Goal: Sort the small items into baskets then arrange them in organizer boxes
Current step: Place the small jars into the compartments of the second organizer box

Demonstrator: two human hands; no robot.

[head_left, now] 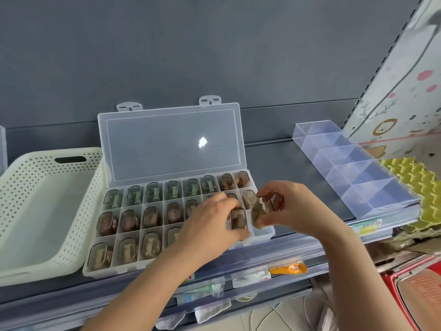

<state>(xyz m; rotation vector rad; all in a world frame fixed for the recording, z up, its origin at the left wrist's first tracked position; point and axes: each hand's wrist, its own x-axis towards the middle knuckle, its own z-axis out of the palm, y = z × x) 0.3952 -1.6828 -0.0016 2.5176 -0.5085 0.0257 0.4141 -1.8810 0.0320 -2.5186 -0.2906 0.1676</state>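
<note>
Cream perforated basket (pixel 47 211) sits on the shelf (pixel 281 163), just beside the clear organizer box (pixel 171 139), whose lid stands open. The left hand (pixel 210 224) pinches 1 brown case (pixel 238 218) over the box's bottom row. The right hand (pixel 298 206) grips a second brown case (pixel 263 206) just above the box's right end.

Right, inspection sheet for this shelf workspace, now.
Surface: grey shelf.
Job's things: organizer box, lid open, most compartments filled; white basket at left; clear divided box at right.
Clutter: yellow egg tray at right; orange packet below.
Hands: left hand grips a brown case at the front row; right hand holds a second brown case.
Cables: white cable on the floor.
Surroundings: grey back panel; patterned panel at right.
</note>
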